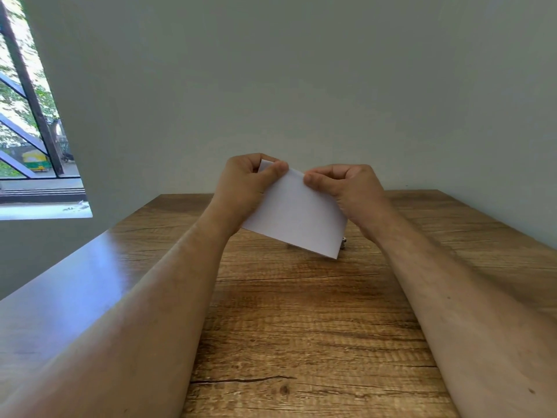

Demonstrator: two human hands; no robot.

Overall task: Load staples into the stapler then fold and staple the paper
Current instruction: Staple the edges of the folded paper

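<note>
Folding the paper [294,217] in mid-air, with the stapling not yet done.

Both hands hold the white sheet raised above the worktop [301,312], tilted, its lower corner hanging just over the wood. The left hand [245,184] pinches the sheet's top edge between thumb and curled fingers; the right hand [343,188] does the same just beside it, so each grip is closed on the paper. The sheet looks already doubled over, so the fold seems made or nearly so. A small dark object [343,241] peeks out behind the paper's lower right edge; whether it is the stapler, or loaded, cannot be told.
</note>
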